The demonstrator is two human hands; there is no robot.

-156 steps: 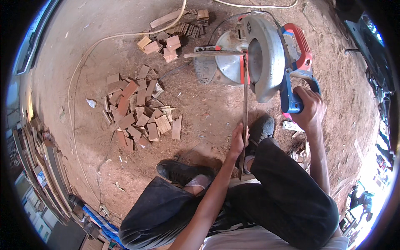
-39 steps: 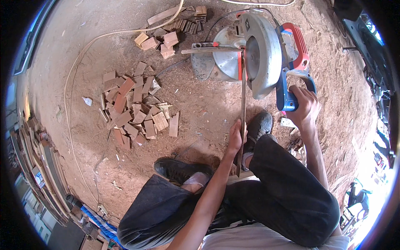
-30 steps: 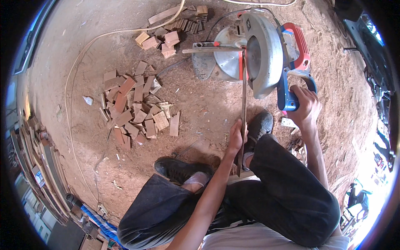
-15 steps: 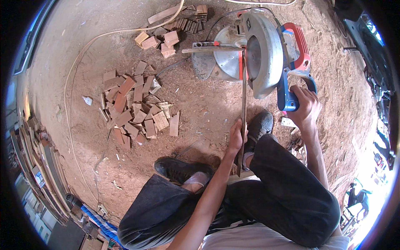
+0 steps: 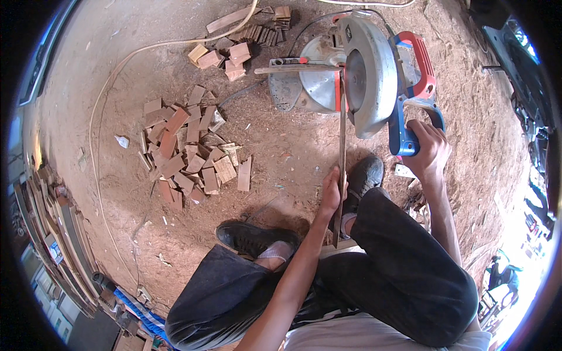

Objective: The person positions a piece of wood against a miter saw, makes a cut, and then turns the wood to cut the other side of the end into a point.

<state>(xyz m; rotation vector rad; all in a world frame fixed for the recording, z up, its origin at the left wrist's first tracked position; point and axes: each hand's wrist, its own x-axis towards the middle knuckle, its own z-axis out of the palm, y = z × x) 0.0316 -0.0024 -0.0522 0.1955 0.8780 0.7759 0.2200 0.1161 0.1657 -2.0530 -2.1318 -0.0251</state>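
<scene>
My left hand [image 5: 332, 190] is closed around a long thin wooden strip [image 5: 342, 140], which points away from me. The strip's far end lies at the base of a miter saw [image 5: 374, 76], beside its round blade guard. My right hand [image 5: 428, 146] grips the blue saw handle [image 5: 404, 131], fingers wrapped round it. Another wooden strip [image 5: 281, 70] lies crosswise along the saw's fence. Where the blade meets the wood is hidden by the guard.
A heap of short cut wood blocks [image 5: 187, 146] lies left of the saw, with more blocks [image 5: 225, 55] behind it. A pale cable [image 5: 111, 76] curves across the dirt floor. Long boards [image 5: 64, 245] are stacked at the far left. My shoes [image 5: 257, 237] flank the strip.
</scene>
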